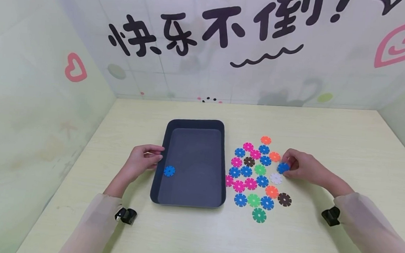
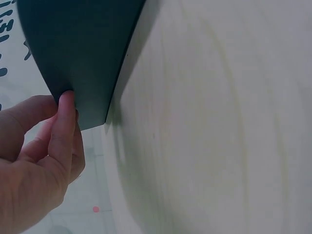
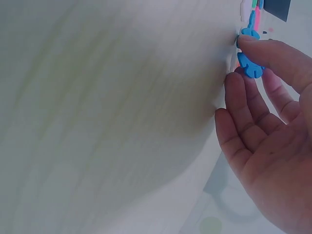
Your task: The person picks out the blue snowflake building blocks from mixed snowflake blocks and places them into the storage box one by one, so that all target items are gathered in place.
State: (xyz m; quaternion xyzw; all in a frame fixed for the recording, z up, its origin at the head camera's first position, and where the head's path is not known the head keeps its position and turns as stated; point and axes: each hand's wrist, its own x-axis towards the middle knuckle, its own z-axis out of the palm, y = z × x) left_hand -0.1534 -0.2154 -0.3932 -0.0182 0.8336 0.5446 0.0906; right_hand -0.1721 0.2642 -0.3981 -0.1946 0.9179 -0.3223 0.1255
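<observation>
At the left long side of a dark grey rectangular tray (image 1: 196,154), my left hand (image 1: 141,162) pinches the rim between thumb and fingers; the left wrist view shows the fingertips on the tray's outer wall (image 2: 92,63). Inside the tray, toward its left side, lies one blue notched plastic disc (image 1: 169,171). My right hand (image 1: 303,167) pinches another blue notched disc (image 1: 283,168) at the right edge of a spread of discs. In the right wrist view, thumb and fingers hold this blue disc (image 3: 251,66) by its edge. A white disc (image 1: 275,178) lies just below it.
Several notched discs cover the table (image 1: 321,247) right of the tray: pink ones (image 1: 250,184), blue ones (image 1: 240,200), orange ones (image 1: 272,192), green ones (image 1: 253,200) and brown ones (image 1: 284,199). One pink disc (image 1: 229,180) lies against the tray's right side. A printed wall (image 1: 199,78) stands behind.
</observation>
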